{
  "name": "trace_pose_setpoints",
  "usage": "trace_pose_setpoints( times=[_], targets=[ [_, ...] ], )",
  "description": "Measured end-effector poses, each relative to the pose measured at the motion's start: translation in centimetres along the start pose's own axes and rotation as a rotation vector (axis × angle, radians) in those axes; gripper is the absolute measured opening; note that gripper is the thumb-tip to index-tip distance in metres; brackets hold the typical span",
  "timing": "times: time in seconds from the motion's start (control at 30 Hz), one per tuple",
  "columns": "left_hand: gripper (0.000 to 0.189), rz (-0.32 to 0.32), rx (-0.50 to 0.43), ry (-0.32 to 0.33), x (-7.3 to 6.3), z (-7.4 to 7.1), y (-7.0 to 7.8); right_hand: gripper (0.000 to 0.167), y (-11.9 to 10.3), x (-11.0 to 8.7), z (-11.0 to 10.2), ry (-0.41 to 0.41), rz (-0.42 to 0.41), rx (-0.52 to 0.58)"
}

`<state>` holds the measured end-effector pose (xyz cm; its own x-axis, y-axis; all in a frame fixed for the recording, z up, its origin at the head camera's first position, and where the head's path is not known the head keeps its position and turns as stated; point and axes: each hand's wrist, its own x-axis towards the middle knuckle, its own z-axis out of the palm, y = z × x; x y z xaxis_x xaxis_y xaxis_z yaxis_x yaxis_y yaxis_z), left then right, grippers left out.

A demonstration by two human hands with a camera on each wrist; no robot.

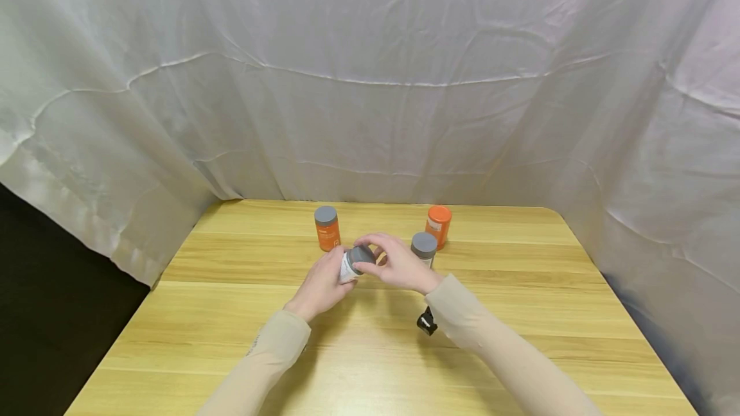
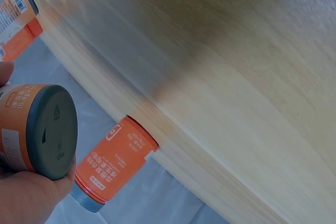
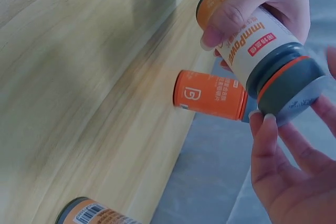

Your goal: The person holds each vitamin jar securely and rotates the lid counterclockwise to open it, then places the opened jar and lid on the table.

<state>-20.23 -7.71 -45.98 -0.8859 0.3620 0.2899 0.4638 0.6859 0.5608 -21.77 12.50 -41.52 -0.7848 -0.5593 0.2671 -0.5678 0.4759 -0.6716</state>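
My left hand [image 1: 324, 281] grips a supplement bottle [image 3: 257, 38] round its body. The bottle has a white and orange label and tilts, its grey lid toward my right hand. Around that lid [image 3: 294, 85] curl the fingers and thumb of my right hand [image 1: 401, 267], fingertips on its rim. An orange ring shows between the lid and the grey neck. In the left wrist view the bottle's dark base [image 2: 52, 132] faces the camera, and the lid is hidden there. Most of the left fingers are hidden behind the bottle.
An orange bottle with a grey lid [image 1: 327, 231] stands beyond my left hand. Behind my right hand stand a grey-lidded bottle [image 1: 424, 246], partly hidden, and an orange-lidded one [image 1: 438, 226]. A small black device [image 1: 426, 322] shows by the right wrist. Pale curtain [image 1: 381, 114] hangs behind the wooden table [image 1: 370, 371].
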Motion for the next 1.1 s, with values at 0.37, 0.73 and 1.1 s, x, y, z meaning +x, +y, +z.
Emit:
trace_pose_setpoints(
  times=[0.37,0.73,1.1],
  targets=[
    [0.055,0.017,0.015,0.002,0.1,0.1,0.4,0.035,-0.5,0.1,0.1,0.055,0.147,-0.006],
    [0.052,0.002,0.012,-0.024,0.0,0.2,0.4,0.045,-0.9,0.2,-0.6,0.003,0.32,-0.056],
    [0.051,0.003,-0.001,-0.034,0.0,0.2,0.5,0.046,-1.6,0.6,-1.2,-0.076,0.374,-0.072]
  ],
)
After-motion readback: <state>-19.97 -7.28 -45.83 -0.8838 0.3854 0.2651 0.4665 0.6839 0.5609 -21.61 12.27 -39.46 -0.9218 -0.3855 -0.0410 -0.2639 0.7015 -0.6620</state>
